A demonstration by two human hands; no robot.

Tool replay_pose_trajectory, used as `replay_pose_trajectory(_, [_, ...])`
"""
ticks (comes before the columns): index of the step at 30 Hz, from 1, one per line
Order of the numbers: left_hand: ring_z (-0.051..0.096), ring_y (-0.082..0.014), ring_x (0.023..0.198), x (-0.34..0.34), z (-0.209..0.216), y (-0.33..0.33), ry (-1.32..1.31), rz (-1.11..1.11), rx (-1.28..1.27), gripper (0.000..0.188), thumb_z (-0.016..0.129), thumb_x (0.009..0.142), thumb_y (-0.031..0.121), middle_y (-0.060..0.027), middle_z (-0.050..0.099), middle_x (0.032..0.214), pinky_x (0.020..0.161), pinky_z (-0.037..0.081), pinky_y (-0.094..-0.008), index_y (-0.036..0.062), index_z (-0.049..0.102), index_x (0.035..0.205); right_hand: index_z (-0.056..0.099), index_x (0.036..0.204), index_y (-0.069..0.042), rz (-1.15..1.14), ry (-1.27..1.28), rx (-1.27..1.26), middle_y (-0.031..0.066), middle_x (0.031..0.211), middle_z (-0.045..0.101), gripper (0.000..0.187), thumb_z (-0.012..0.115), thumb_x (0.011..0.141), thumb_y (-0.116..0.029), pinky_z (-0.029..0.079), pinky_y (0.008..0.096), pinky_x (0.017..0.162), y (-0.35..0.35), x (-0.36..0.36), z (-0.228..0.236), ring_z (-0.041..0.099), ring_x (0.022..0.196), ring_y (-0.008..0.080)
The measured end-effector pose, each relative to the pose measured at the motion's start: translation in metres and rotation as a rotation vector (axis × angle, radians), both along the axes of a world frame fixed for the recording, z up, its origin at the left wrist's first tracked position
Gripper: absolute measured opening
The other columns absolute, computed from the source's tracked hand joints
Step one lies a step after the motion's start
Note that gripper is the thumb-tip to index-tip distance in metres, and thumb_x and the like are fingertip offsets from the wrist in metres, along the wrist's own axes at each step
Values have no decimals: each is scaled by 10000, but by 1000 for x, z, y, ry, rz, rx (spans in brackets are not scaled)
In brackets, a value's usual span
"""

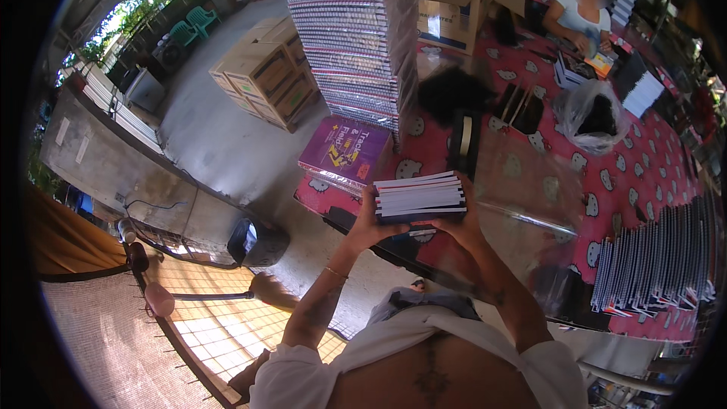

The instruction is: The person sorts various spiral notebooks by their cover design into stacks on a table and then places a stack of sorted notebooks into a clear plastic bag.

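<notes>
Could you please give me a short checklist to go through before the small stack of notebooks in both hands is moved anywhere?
1. Left hand grips the left end of the small stack of notebooks: ok.
2. Right hand holds the right end: ok.
3. Stack edges aligned: ok, roughly even.
4. Purple book on the table lies apart from the stack: ok.
5. Tall pile of notebooks stands straight: ok, a slight lean only.
6. Stack underside supported: cannot tell.

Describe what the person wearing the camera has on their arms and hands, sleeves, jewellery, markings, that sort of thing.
Both forearms are bare, with short white sleeves ending near the shoulders. The left hand is ungloved, with a thin gold-coloured bracelet at the wrist. The right hand is ungloved too; dark tattoo-like markings show along the right forearm.
</notes>
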State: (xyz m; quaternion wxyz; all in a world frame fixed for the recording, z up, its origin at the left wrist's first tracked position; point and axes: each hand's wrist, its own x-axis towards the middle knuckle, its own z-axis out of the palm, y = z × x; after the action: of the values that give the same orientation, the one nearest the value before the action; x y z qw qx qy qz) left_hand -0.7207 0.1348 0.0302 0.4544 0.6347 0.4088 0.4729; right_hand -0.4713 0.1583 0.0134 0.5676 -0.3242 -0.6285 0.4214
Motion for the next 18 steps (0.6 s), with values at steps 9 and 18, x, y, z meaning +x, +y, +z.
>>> replay_pose_trajectory(9, [477, -223, 1214, 12, 11, -8, -193, -3, -128, 903, 882, 659, 65, -132, 493, 1249, 1034, 397, -363, 48, 253, 1306, 469, 1273, -25, -200, 21, -105, 109, 1171, 553, 795, 911, 640, -214, 460, 362, 939, -24, 3, -2, 569, 1079, 216])
replay_pose_trajectory(18, [498, -215, 1201, 7, 14, -3, -219, -26, -111, 890, 872, 666, 37, -126, 497, 1259, 1015, 433, -342, 56, 263, 1316, 418, 1323, -60, -42, 72, -182, 83, 1179, 553, 884, 916, 598, -153, 427, 355, 980, -21, 2, 20, 540, 1121, 190])
